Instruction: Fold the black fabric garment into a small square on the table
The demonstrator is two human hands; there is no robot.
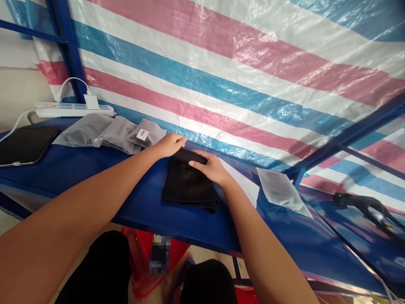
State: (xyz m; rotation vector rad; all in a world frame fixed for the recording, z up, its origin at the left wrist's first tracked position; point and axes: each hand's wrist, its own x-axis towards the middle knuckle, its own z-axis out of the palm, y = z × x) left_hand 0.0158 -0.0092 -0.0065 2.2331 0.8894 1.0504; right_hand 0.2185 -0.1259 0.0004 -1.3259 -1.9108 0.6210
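A striped tarp [221, 63] in pink, blue and white hangs behind a blue worktop [95, 173], and the black cloth [186, 183] lies folded near its middle, in front of you. Your left hand [169, 144] rests curled at the cloth's far left corner, fingers drawn in on the rolled top edge; your right hand [210, 166] lies flat over that edge, thumb tucked under the roll. Keep both hands level so the fold turns evenly, and press the layers down before you let go, since soft fabric likely springs open. Grey pouches [107, 131] sit just left of your left hand, a clear bag [281, 190] lies to the right, well apart. A tablet [25, 143] and power strip [72, 109] lie far left.
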